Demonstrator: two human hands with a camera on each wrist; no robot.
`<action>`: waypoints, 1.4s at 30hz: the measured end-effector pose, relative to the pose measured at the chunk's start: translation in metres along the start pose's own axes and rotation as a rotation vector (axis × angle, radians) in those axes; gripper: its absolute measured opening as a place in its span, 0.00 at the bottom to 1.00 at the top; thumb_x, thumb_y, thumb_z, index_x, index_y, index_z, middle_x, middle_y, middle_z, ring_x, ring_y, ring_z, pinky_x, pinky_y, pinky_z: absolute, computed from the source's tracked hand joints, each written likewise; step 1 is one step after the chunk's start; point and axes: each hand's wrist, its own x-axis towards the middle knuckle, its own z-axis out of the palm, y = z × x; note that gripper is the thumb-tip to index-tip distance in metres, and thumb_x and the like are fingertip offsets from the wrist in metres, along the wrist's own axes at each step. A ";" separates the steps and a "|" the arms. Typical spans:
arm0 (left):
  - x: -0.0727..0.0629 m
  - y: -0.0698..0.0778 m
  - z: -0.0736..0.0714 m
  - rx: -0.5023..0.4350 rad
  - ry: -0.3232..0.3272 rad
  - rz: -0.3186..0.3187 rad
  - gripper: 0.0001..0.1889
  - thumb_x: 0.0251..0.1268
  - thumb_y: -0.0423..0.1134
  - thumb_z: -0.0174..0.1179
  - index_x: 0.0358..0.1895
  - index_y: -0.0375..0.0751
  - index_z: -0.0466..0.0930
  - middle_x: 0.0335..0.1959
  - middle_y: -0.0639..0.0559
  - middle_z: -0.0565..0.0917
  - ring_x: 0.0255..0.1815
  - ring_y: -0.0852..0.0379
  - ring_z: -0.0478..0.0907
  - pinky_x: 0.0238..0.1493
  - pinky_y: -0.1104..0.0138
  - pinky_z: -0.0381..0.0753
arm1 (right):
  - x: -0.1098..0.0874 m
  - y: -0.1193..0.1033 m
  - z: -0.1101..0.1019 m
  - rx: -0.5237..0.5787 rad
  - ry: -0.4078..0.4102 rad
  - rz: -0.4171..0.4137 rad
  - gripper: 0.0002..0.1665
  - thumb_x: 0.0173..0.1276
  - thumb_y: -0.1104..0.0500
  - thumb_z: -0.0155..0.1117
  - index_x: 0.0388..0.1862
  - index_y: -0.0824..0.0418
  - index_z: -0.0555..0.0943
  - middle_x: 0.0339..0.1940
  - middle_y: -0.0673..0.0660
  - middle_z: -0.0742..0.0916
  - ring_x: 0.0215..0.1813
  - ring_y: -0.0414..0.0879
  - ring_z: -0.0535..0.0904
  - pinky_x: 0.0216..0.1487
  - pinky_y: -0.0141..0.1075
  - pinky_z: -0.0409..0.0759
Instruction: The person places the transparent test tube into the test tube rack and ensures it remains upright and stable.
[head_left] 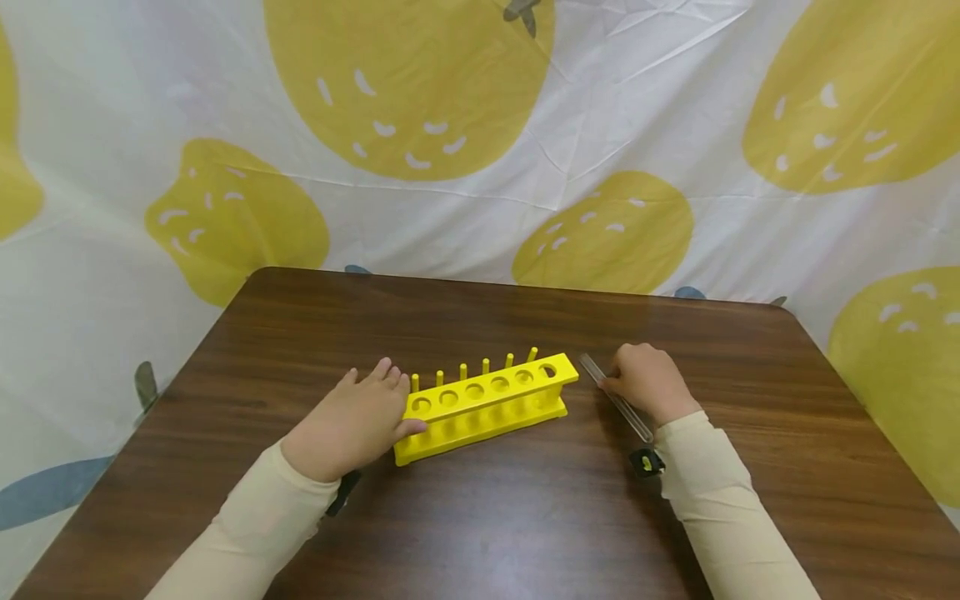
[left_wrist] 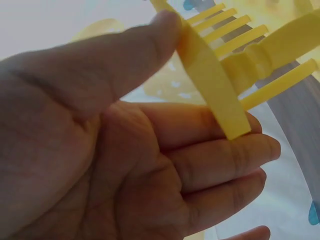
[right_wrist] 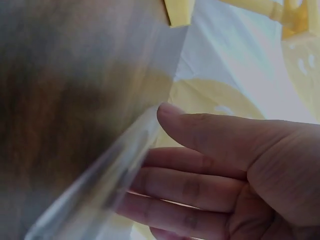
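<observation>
A yellow test tube rack (head_left: 480,408) stands on the table, its round holes unfilled. My left hand (head_left: 352,425) grips its left end; the left wrist view has the thumb (left_wrist: 150,50) on one side of the rack's end (left_wrist: 215,85) and the index finger on the other, the remaining fingers extended. To the right of the rack, my right hand (head_left: 651,382) holds a clear glass test tube (head_left: 618,400) between thumb and fingers. That tube (right_wrist: 95,185) slants, its far end pointing toward the rack's right end and its near end beside the wrist.
Several upright yellow pegs (head_left: 486,367) line the rack's back edge. Under everything lies a dark brown wooden table (head_left: 480,517), with a white cloth (head_left: 450,225) printed with yellow lemons hanging behind it. A small black wrist device (head_left: 647,462) sits by the right sleeve.
</observation>
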 end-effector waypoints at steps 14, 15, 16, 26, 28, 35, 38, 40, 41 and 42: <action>0.005 0.003 0.003 0.086 0.079 0.013 0.31 0.75 0.55 0.60 0.61 0.26 0.80 0.61 0.33 0.82 0.72 0.36 0.71 0.66 0.41 0.73 | 0.004 -0.006 0.008 -0.103 0.100 0.015 0.26 0.57 0.58 0.81 0.10 0.56 0.73 0.12 0.50 0.76 0.18 0.50 0.76 0.25 0.52 0.79; 0.006 0.004 0.003 0.085 0.079 0.012 0.31 0.75 0.55 0.61 0.60 0.26 0.80 0.61 0.33 0.82 0.71 0.36 0.72 0.65 0.41 0.74 | 0.003 -0.006 0.008 -0.101 0.099 0.016 0.25 0.57 0.58 0.81 0.10 0.56 0.74 0.12 0.50 0.77 0.18 0.50 0.76 0.25 0.52 0.79; 0.006 0.004 0.003 0.081 0.078 0.010 0.31 0.74 0.55 0.61 0.60 0.25 0.80 0.60 0.33 0.83 0.71 0.36 0.73 0.64 0.42 0.75 | 0.003 -0.005 0.008 -0.099 0.098 0.014 0.25 0.57 0.58 0.81 0.11 0.56 0.74 0.12 0.50 0.77 0.19 0.50 0.77 0.25 0.52 0.79; 0.007 0.003 0.005 0.054 0.133 0.027 0.24 0.70 0.54 0.66 0.44 0.30 0.86 0.50 0.35 0.88 0.63 0.34 0.80 0.52 0.46 0.85 | 0.002 0.004 -0.001 -0.017 0.015 0.028 0.18 0.60 0.59 0.76 0.13 0.56 0.81 0.14 0.48 0.80 0.20 0.47 0.75 0.28 0.49 0.79; 0.008 0.002 0.005 0.034 0.135 0.027 0.23 0.70 0.53 0.67 0.42 0.31 0.86 0.50 0.35 0.88 0.62 0.34 0.80 0.51 0.46 0.85 | 0.001 0.005 -0.003 0.008 -0.003 0.037 0.17 0.61 0.59 0.76 0.14 0.56 0.82 0.15 0.47 0.80 0.20 0.46 0.74 0.27 0.47 0.77; 0.010 0.002 0.006 0.027 0.147 0.029 0.21 0.69 0.53 0.67 0.33 0.34 0.85 0.45 0.33 0.88 0.61 0.33 0.81 0.48 0.47 0.87 | 0.000 0.010 -0.007 0.102 -0.045 0.080 0.12 0.64 0.58 0.74 0.21 0.58 0.89 0.20 0.48 0.85 0.21 0.45 0.74 0.26 0.41 0.74; 0.010 0.001 0.007 0.028 0.147 0.026 0.22 0.69 0.53 0.67 0.32 0.34 0.85 0.42 0.32 0.88 0.60 0.33 0.81 0.47 0.47 0.87 | -0.001 0.011 -0.009 0.137 -0.056 0.088 0.11 0.66 0.57 0.74 0.25 0.60 0.90 0.23 0.50 0.87 0.23 0.45 0.76 0.27 0.41 0.76; 0.009 0.001 0.008 0.028 0.141 0.021 0.22 0.69 0.53 0.67 0.34 0.33 0.85 0.41 0.32 0.88 0.60 0.33 0.81 0.47 0.47 0.87 | -0.002 0.011 -0.011 0.155 -0.047 0.088 0.10 0.67 0.57 0.74 0.28 0.61 0.91 0.26 0.52 0.89 0.25 0.45 0.79 0.29 0.42 0.79; 0.009 0.001 0.008 0.030 0.139 0.020 0.22 0.69 0.53 0.67 0.34 0.32 0.85 0.42 0.32 0.88 0.60 0.33 0.81 0.47 0.47 0.87 | -0.002 0.011 -0.012 0.161 -0.039 0.089 0.10 0.67 0.57 0.74 0.29 0.62 0.91 0.28 0.53 0.90 0.25 0.45 0.80 0.30 0.43 0.80; 0.009 0.001 0.008 0.031 0.139 0.020 0.22 0.69 0.53 0.68 0.35 0.32 0.86 0.41 0.32 0.88 0.60 0.33 0.81 0.48 0.48 0.86 | -0.003 0.011 -0.014 0.170 -0.031 0.089 0.10 0.67 0.57 0.73 0.30 0.62 0.91 0.28 0.54 0.90 0.26 0.45 0.81 0.30 0.44 0.81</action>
